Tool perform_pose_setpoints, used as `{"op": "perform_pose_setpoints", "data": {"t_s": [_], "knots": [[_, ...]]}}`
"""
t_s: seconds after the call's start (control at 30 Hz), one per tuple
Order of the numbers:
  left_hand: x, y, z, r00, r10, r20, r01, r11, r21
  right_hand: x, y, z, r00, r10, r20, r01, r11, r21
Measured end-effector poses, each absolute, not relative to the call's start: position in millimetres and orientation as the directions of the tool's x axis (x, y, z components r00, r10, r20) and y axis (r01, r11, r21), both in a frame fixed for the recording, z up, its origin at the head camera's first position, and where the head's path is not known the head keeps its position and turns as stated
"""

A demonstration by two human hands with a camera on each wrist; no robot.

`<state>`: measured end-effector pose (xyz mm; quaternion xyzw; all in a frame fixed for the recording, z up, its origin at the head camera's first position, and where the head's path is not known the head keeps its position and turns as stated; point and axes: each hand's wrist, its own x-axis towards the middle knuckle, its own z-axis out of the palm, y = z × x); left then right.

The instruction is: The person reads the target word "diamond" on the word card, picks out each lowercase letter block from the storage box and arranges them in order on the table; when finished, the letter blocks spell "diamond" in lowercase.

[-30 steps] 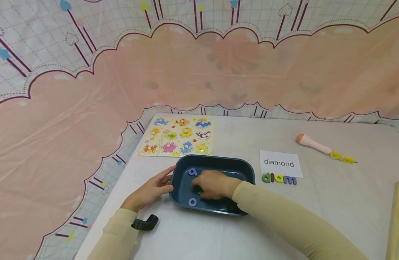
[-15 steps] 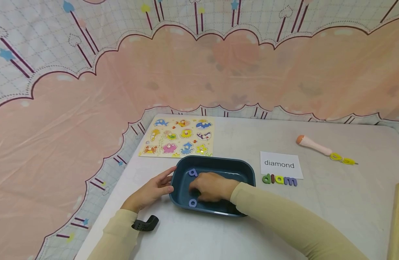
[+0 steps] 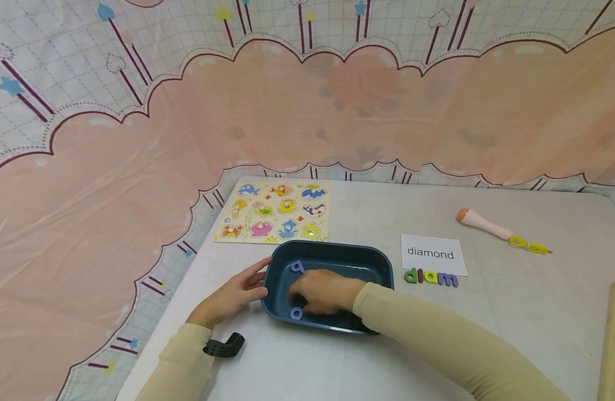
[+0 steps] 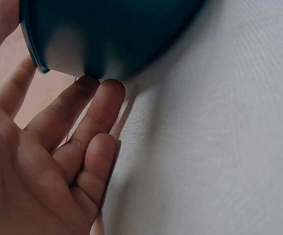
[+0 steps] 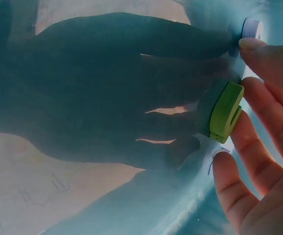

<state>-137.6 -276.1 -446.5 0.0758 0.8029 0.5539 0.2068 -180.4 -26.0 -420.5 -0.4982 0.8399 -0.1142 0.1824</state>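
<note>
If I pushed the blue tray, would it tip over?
Probably not: the blue tray sits low and wide on the table, so it would more likely slide. It looks stiff, since its sides stand up by themselves. It might feel a bit slippery too, because its inside looks smooth and shiny.

dk teal tray (image 3: 354, 255); grn letter (image 5: 225, 110); prpl letters (image 3: 300, 268); beige sleeves (image 3: 437, 326); pink/wht gridded backdrop (image 3: 287, 106)

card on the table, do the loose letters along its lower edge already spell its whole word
No, the card reads diamond, but the letters along its lower edge spell only diam.
</note>
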Motion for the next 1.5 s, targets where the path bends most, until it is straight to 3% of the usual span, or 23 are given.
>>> {"op": "perform_pose_setpoints", "data": {"t_s": [0.93,1.5], "knots": [[-130.4,-276.7,-446.2,-0.889,0.388,-0.245,-0.102,0.353,0.93,-173.0,-34.8,-427.9,-0.35,-0.917,-0.192,-0.849,0.397,-0.349],[-138.8,-277.6,-442.4,-0.887,0.379,-0.262,-0.116,0.367,0.923,-179.4,-34.7,-423.2,-0.347,-0.924,-0.163,-0.859,0.382,-0.34]]}}
